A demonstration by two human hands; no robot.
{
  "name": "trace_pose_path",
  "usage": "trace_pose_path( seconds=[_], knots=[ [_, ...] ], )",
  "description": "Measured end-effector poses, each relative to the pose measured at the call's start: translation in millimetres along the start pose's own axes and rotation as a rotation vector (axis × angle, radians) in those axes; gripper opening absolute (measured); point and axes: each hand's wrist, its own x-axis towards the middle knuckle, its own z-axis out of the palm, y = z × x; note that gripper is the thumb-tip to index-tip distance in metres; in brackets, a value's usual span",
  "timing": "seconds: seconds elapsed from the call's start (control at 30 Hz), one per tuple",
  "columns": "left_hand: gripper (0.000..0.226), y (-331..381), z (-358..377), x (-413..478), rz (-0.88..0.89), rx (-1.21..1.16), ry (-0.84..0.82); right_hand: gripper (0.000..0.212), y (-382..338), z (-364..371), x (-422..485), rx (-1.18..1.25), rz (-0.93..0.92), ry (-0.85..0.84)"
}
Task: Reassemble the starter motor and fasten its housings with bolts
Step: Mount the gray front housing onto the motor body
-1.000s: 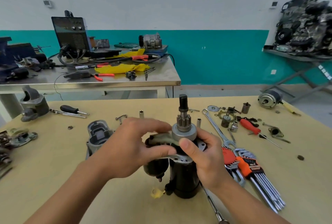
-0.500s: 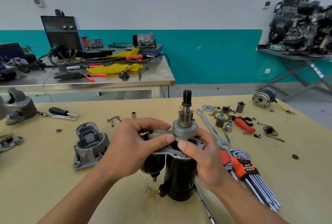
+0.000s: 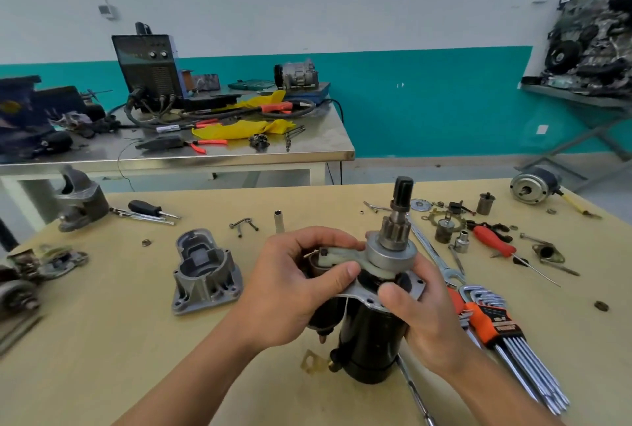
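The black starter motor (image 3: 367,340) stands upright on the wooden table (image 3: 119,357), its pinion shaft (image 3: 398,217) pointing up. My left hand (image 3: 294,288) grips the solenoid side and pinches the pale shift fork (image 3: 337,254) between thumb and fingers. My right hand (image 3: 424,309) holds the motor's silver flange plate (image 3: 362,295) from the right, thumb on its rim. The grey nose housing (image 3: 205,271) lies open-side up to the left, apart from the motor. Loose bolts (image 3: 242,225) lie behind it.
A hex key set (image 3: 506,333) with an orange holder and a spanner (image 3: 434,254) lie right of the motor. Sockets, a red screwdriver (image 3: 496,241) and small parts are scattered at the back right. A second motor (image 3: 533,184) sits at the far right edge. A steel bench (image 3: 171,152) stands behind.
The view shifts a little from frame to frame. My left thumb has slid along the shift fork and my right thumb sits lower on the flange plate. The motor stays upright in place.
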Motion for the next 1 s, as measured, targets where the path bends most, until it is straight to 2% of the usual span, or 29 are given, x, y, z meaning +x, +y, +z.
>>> trace_pose_path(
  seconds=[0.13,0.23,0.33,0.4,0.47,0.53,0.6,0.67,0.77,0.9,1.0],
  knots=[
    [0.022,-6,1,-3,-0.008,0.024,0.037,0.075,-1,-2,-5,-0.007,0.063,-0.166],
    [0.023,-8,1,-5,-0.024,0.023,0.065,0.059,-1,5,-5,-0.196,0.032,-0.136],
    [0.044,-2,-12,-4,-0.063,0.027,-0.025,0.053,2,12,-5,-0.169,-0.014,-0.092],
    [0.065,1,-38,0,-0.108,0.191,-0.027,0.056,3,13,-7,-0.153,-0.044,-0.079],
    [0.078,-2,-79,2,-0.267,0.49,0.232,0.056,2,12,-8,-0.139,-0.028,-0.046],
    [0.079,-12,-118,-1,-0.541,0.821,0.486,0.055,2,11,-8,-0.141,-0.01,-0.047],
    [0.066,-31,-139,-8,-0.814,0.992,0.477,0.052,3,11,-7,-0.154,-0.009,-0.054],
    [0.055,-52,-142,-13,-0.947,0.928,0.431,0.048,2,13,-7,-0.152,-0.005,-0.047],
    [0.042,-66,-142,-14,-0.94,0.822,0.516,0.045,3,12,-8,-0.162,0.005,-0.049],
    [0.022,-60,-148,-11,-0.94,0.378,0.677,0.049,2,11,-10,-0.166,-0.008,-0.067],
    [0.011,-47,-156,-16,-0.945,0.1,0.659,0.051,3,12,-10,-0.186,-0.006,-0.094]
  ],
)
